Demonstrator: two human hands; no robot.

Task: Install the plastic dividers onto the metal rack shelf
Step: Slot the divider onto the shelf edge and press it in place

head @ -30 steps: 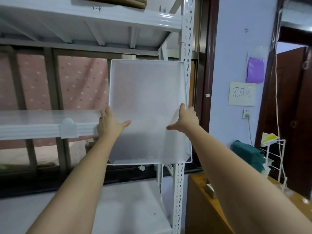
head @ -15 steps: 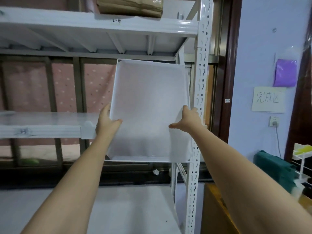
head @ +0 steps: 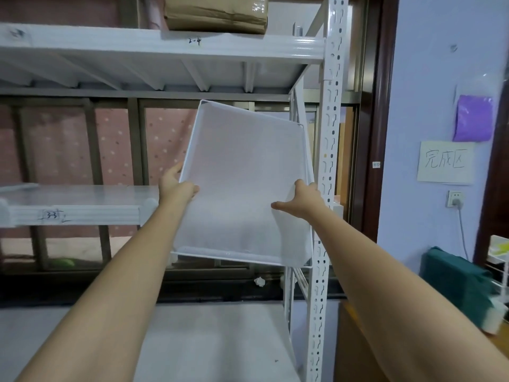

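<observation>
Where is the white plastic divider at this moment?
In the head view, the divider is at the centre, held tilted in the air between the left hand and right hand, just left of the rack's perforated post and under the upper shelf.

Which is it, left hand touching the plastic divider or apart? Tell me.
Touching. The head view shows the left hand gripping the plastic divider at its left edge, thumb across the front.

The divider stands tilted between the upper shelf and the lower shelf, just left of the rack's front post. The left hand holds its left edge, the right hand its right edge. A cardboard box sits on the upper shelf; the middle shelf lies left of the divider.
</observation>
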